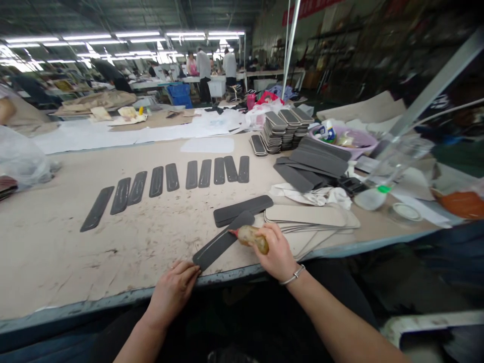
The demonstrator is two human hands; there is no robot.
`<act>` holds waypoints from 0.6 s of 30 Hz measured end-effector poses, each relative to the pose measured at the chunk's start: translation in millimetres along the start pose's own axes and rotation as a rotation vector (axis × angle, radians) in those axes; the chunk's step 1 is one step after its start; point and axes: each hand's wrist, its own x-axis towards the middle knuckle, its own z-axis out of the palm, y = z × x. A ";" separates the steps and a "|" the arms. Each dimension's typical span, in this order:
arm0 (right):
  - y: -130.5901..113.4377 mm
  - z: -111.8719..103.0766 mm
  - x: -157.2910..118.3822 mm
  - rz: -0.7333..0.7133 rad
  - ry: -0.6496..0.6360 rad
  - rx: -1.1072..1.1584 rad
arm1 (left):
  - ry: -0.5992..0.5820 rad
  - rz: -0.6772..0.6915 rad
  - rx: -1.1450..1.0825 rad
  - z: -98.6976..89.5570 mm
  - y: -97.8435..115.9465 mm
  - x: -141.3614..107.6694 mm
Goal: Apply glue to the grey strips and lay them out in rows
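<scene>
My right hand (278, 252) is wrapped round a yellowish-brown glue bottle (250, 237) with a red nozzle. The nozzle tip touches a long dark grey strip with rounded corners (219, 244), and a thin shiny line runs along that strip. At its near end my left hand (176, 285) pinches the strip's corner at the table edge. Just beyond lie more dark strips (242, 209), partly under the worked one. Beside my right hand is a fanned pile of beige-faced strips (306, 216).
A row of several dark pieces with shiny outlines (155, 181) crosses the table (147, 252). Stacked pieces (280, 128) stand at the back, near loose dark strips (313, 161), a white cloth (313, 194) and a purple basin (351, 148). A metal pole (434, 91) slants up at right.
</scene>
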 end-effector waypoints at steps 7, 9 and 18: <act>23.3 -9.5 6.3 0.076 0.091 -0.114 | 0.004 -0.001 -0.006 1.8 -2.2 -0.4; 26.8 -10.4 8.0 0.086 0.119 -0.131 | 0.005 0.005 0.002 2.9 -3.2 -1.1; 24.1 -17.1 9.7 0.042 0.213 -0.163 | -0.026 -0.011 -0.008 -0.2 -0.5 -1.2</act>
